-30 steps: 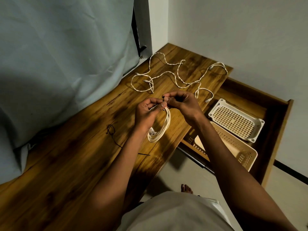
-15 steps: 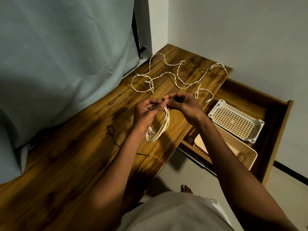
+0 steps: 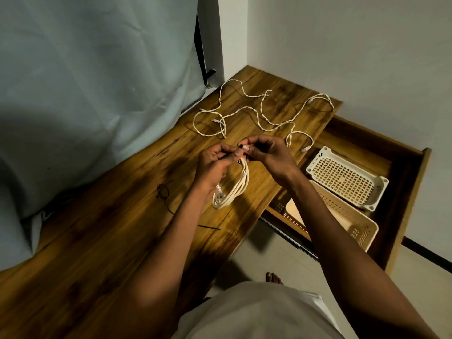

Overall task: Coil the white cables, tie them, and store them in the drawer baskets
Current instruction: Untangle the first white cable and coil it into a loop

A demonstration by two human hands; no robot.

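A coiled white cable [image 3: 234, 189] hangs from my left hand [image 3: 215, 165], which grips its top above the wooden table [image 3: 122, 241]. My right hand [image 3: 265, 152] meets the left at the coil's top and pinches a thin dark tie there, of which only a short end shows. Loose twisted white cables [image 3: 247, 112] lie spread across the far end of the table. To the right, an open drawer [image 3: 413, 182] holds a white basket [image 3: 347, 178] and a beige basket [image 3: 342, 218].
Another thin dark tie [image 3: 165, 194] lies on the table left of my left forearm. A grey curtain [image 3: 85, 94] hangs along the table's left side. White walls close the far corner. My bare foot [image 3: 274, 278] stands on the tiled floor below.
Both hands stay joined at the coil's top with small finger movements around the tie. The coil sways slightly. Nothing else has moved.
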